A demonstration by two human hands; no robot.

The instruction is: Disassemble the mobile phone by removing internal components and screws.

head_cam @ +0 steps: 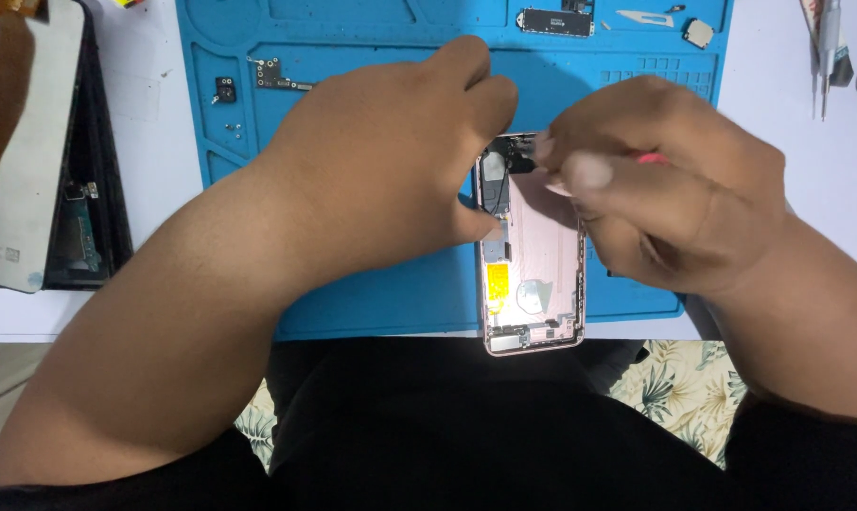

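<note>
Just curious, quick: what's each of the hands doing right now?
Left hand: steadying the opened pink phone.
Right hand: closed on a thin red-tipped tool.

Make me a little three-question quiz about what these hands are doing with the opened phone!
1. True or false: the opened phone shell lies on a blue mat.
2. Which hand steadies the shell's side: A left hand, B right hand?
3. What colour is the tool tip peeking from the right hand?

Key: 1 true. 2 A. 3 pink-red.
</note>
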